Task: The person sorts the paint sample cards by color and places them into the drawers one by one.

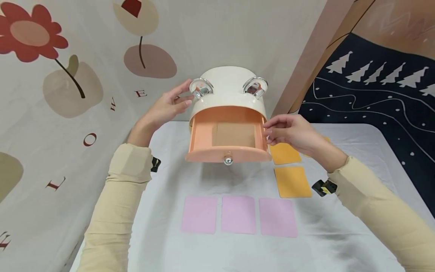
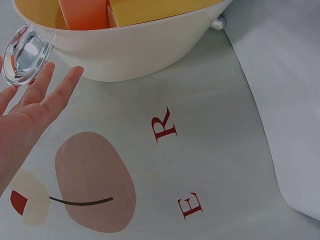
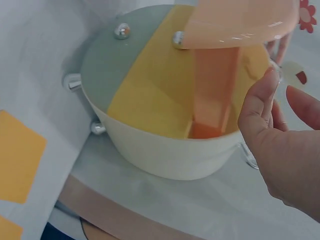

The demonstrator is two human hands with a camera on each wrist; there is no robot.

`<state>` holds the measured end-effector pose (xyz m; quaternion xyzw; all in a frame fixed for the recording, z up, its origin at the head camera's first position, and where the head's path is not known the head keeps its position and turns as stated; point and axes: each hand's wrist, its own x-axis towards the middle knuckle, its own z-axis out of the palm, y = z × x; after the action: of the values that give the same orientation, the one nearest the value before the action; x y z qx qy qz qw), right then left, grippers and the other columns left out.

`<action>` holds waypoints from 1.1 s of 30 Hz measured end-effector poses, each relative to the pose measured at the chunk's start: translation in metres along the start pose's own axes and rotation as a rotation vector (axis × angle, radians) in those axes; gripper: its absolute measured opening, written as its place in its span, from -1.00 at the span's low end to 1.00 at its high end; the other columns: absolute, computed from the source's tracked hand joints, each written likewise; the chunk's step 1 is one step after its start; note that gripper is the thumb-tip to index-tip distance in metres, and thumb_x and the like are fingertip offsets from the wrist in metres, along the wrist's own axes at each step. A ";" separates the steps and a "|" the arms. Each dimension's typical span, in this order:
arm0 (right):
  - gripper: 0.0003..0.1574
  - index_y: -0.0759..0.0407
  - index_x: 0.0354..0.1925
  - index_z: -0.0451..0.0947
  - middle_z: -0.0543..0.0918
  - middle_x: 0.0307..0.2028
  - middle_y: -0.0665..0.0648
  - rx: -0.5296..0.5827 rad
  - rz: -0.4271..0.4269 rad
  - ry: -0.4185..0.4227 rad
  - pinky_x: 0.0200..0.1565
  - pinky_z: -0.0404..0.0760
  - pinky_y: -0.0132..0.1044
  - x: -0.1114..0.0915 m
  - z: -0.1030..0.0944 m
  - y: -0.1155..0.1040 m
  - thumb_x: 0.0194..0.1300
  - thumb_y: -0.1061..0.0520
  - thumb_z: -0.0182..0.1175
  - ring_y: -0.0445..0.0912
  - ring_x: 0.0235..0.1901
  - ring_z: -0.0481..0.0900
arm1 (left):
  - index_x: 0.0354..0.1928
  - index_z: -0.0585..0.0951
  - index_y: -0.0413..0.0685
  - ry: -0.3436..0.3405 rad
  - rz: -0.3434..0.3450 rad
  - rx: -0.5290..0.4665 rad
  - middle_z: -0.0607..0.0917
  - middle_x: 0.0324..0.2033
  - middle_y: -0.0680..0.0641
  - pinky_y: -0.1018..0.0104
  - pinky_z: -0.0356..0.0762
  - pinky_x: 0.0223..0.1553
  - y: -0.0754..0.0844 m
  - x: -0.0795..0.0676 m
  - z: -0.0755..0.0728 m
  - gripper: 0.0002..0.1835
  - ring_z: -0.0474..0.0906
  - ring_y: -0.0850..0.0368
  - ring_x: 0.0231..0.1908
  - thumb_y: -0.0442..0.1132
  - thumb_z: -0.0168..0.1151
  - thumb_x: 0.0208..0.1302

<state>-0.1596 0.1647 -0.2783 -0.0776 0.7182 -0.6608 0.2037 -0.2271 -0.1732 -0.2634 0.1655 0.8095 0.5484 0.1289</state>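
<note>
A white rounded cabinet (image 1: pixel 228 85) stands against the fabric backdrop. Its peach drawer (image 1: pixel 204 155) is pulled out and holds a brown square card (image 1: pixel 234 135). A silver knob (image 1: pixel 228 161) sits on the drawer front. My left hand (image 1: pixel 168 102) has its fingers extended at the cabinet's left side, fingertips right by a silver ring-shaped fitting (image 1: pixel 201 88). At the drawer's right wall is my right hand (image 1: pixel 292 130), its fingers loosely bent and its thumb apart from them in the right wrist view. Below the drawer, that view shows a yellow front (image 3: pixel 155 95) and a green front (image 3: pixel 112 65).
Three pink cards (image 1: pixel 238 214) lie in a row on the white cloth (image 1: pixel 217 253) in front of the cabinet. Orange cards (image 1: pixel 293 182) lie to the right, partly behind my right arm. A dark cloth with white trees (image 1: pixel 374 90) hangs at the right.
</note>
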 end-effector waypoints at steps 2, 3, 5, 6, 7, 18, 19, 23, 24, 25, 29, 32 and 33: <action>-0.70 0.53 -0.06 0.36 0.61 -0.31 0.18 -0.018 -0.026 -0.008 -0.26 0.61 -0.29 -0.007 -0.001 -0.002 0.24 0.39 0.08 -0.06 -0.42 0.58 | 0.42 0.00 0.17 0.000 0.004 -0.006 0.14 0.34 0.00 0.05 0.24 0.19 -0.001 0.000 0.000 -0.34 0.18 0.06 0.27 -0.33 -0.03 0.36; -0.72 0.50 -0.07 0.38 0.60 -0.31 0.18 -0.036 -0.038 -0.014 -0.25 0.61 -0.29 -0.010 -0.002 -0.003 0.25 0.38 0.08 -0.05 -0.40 0.59 | 0.42 0.01 0.17 0.000 0.005 -0.007 0.14 0.34 0.00 0.05 0.24 0.18 -0.001 0.000 0.000 -0.34 0.18 0.06 0.27 -0.33 -0.03 0.36; -0.74 0.47 -0.08 0.39 0.60 -0.30 0.19 -0.078 -0.062 -0.032 -0.24 0.61 -0.26 -0.019 -0.002 -0.004 0.26 0.36 0.08 -0.04 -0.38 0.59 | 0.42 0.01 0.15 0.002 0.009 -0.009 0.15 0.34 -0.01 0.05 0.24 0.19 -0.002 0.000 0.000 -0.34 0.19 0.07 0.27 -0.33 -0.03 0.36; -0.74 0.47 -0.08 0.39 0.60 -0.30 0.21 -0.102 -0.072 -0.044 -0.23 0.62 -0.24 -0.023 -0.001 -0.004 0.26 0.35 0.08 -0.02 -0.37 0.59 | 0.42 0.01 0.15 0.002 0.010 -0.008 0.15 0.34 -0.01 0.04 0.24 0.19 -0.002 0.000 0.000 -0.34 0.19 0.07 0.27 -0.33 -0.03 0.36; -0.74 0.46 -0.08 0.40 0.60 -0.30 0.22 -0.127 -0.082 -0.058 -0.22 0.61 -0.22 -0.027 0.000 -0.004 0.27 0.34 0.08 -0.01 -0.37 0.60 | 0.42 0.01 0.14 0.003 0.011 -0.009 0.15 0.34 -0.01 0.04 0.24 0.19 -0.002 0.000 0.000 -0.34 0.19 0.07 0.27 -0.34 -0.03 0.36; -0.55 0.44 0.12 0.35 0.49 0.01 0.37 -0.157 -0.135 -0.314 -0.12 0.57 -0.13 -0.049 0.029 0.021 0.26 0.38 0.05 0.15 -0.16 0.56 | 0.42 -0.01 0.12 0.007 0.004 0.000 0.15 0.34 -0.01 0.05 0.25 0.18 -0.002 0.001 0.001 -0.34 0.19 0.06 0.27 -0.34 -0.03 0.36; -0.53 0.43 0.14 0.33 0.46 0.04 0.36 -0.151 -0.134 -0.330 -0.10 0.56 -0.15 -0.048 0.032 0.025 0.26 0.38 0.05 0.14 -0.13 0.55 | 0.42 -0.01 0.12 0.007 0.003 0.002 0.15 0.34 -0.01 0.05 0.26 0.18 -0.002 0.001 0.001 -0.33 0.19 0.06 0.27 -0.34 -0.03 0.36; -0.44 0.34 0.22 0.29 0.39 0.13 0.29 -0.131 -0.165 -0.370 -0.02 0.51 -0.17 -0.042 0.046 0.040 0.24 0.38 0.08 0.08 -0.04 0.49 | 0.43 -0.02 0.10 0.004 -0.001 0.003 0.15 0.34 -0.02 0.03 0.24 0.19 -0.002 0.001 0.001 -0.33 0.19 0.07 0.27 -0.34 -0.03 0.36; -0.42 0.31 0.23 0.28 0.37 0.15 0.27 -0.129 -0.180 -0.373 -0.01 0.50 -0.17 -0.041 0.049 0.042 0.23 0.39 0.09 0.07 -0.03 0.48 | 0.43 -0.02 0.10 0.003 -0.002 0.004 0.15 0.34 -0.01 0.03 0.24 0.19 -0.002 0.001 0.001 -0.33 0.19 0.08 0.27 -0.34 -0.03 0.36; -0.40 0.29 0.24 0.27 0.35 0.17 0.25 -0.130 -0.201 -0.377 0.00 0.50 -0.17 -0.039 0.052 0.045 0.23 0.39 0.10 0.06 -0.02 0.47 | 0.43 -0.02 0.09 0.004 -0.002 0.001 0.15 0.34 -0.01 0.03 0.24 0.19 -0.002 0.001 0.001 -0.33 0.20 0.09 0.27 -0.34 -0.03 0.36; -0.37 0.31 0.24 0.26 0.31 0.21 0.21 -0.135 -0.262 -0.381 0.00 0.50 -0.16 -0.031 0.058 0.050 0.20 0.44 0.10 0.07 0.01 0.46 | 0.43 -0.02 0.10 0.005 -0.004 0.000 0.15 0.34 -0.01 0.04 0.25 0.18 -0.001 0.000 0.001 -0.33 0.20 0.10 0.26 -0.33 -0.02 0.36; -0.37 0.31 0.24 0.27 0.32 0.21 0.18 -0.143 -0.257 -0.372 -0.01 0.50 -0.19 -0.026 0.060 0.051 0.18 0.47 0.08 0.11 0.02 0.44 | 0.42 0.00 0.13 0.012 -0.001 0.013 0.16 0.33 -0.01 0.06 0.27 0.17 -0.001 0.000 0.000 -0.34 0.21 0.09 0.26 -0.28 -0.01 0.36; -0.36 0.30 0.24 0.27 0.32 0.20 0.18 -0.145 -0.252 -0.371 -0.01 0.51 -0.19 -0.024 0.060 0.051 0.18 0.48 0.08 0.11 0.03 0.44 | 0.42 0.00 0.14 0.015 -0.001 0.018 0.17 0.33 -0.01 0.07 0.28 0.17 -0.001 0.000 0.000 -0.34 0.21 0.09 0.26 -0.26 -0.01 0.36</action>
<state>-0.1058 0.1248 -0.3259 -0.3009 0.6989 -0.6020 0.2420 -0.2276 -0.1733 -0.2648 0.1623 0.8153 0.5425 0.1215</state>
